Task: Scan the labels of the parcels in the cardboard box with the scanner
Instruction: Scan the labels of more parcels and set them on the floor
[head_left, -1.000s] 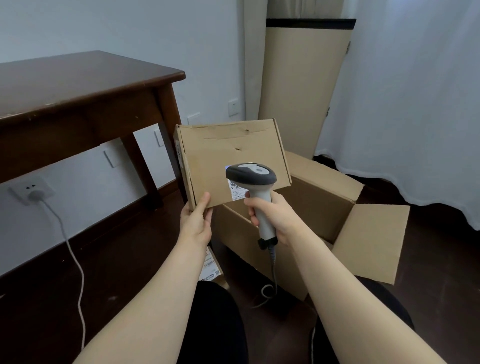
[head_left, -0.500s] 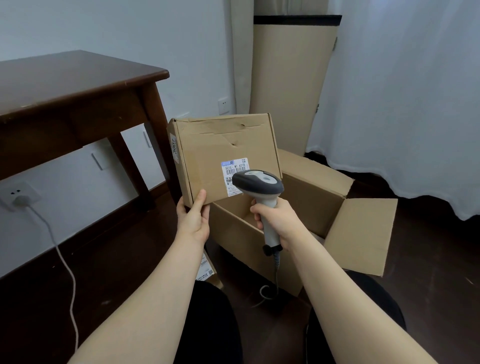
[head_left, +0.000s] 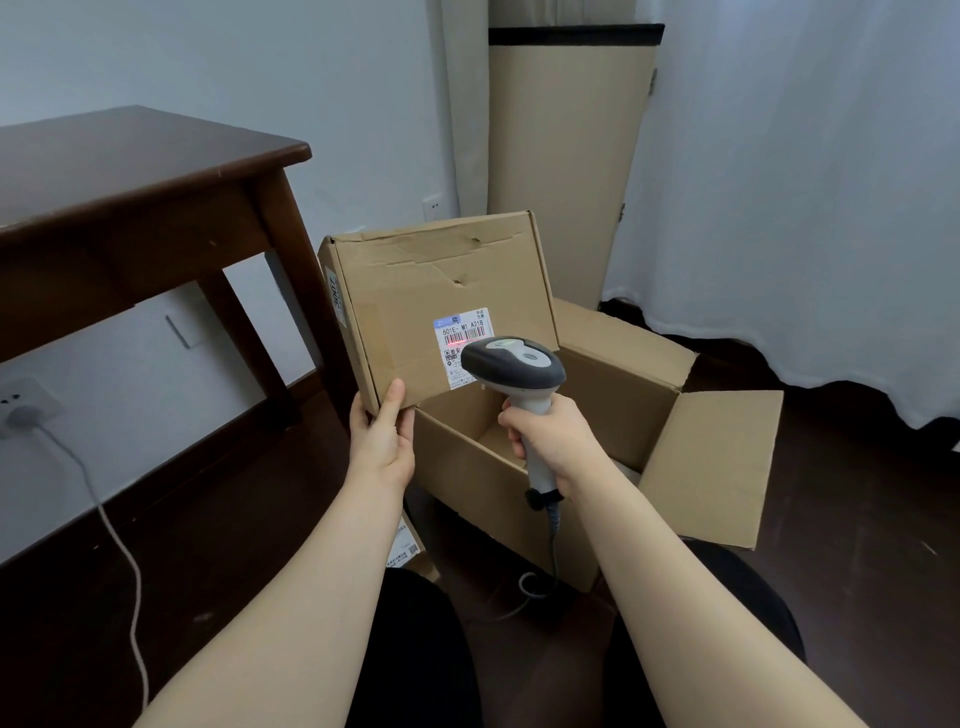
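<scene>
My left hand (head_left: 383, 442) grips the lower left corner of a flat brown cardboard parcel (head_left: 436, 291), held upright above the open cardboard box (head_left: 524, 514). A white shipping label (head_left: 460, 338) on the parcel's face carries a barcode, and a red scan line lies across it. My right hand (head_left: 555, 441) grips the handle of a grey and white scanner (head_left: 514, 366), whose head points at the label from just below and right. The scanner's head covers the label's lower right part. The box's inside shows only bare cardboard where visible.
A dark wooden table (head_left: 130, 208) stands at the left. A white cable (head_left: 111, 535) runs from a wall socket (head_left: 23, 408) down to the dark floor. Another labelled parcel (head_left: 408, 548) lies by my knees. White curtains (head_left: 805, 182) hang at the right. The scanner cord (head_left: 553, 545) trails down in front of the box.
The scanner has moved down and right, off the label, which is now largely uncovered. A red scan line has appeared on the barcode. The parcel stays in my left hand.
</scene>
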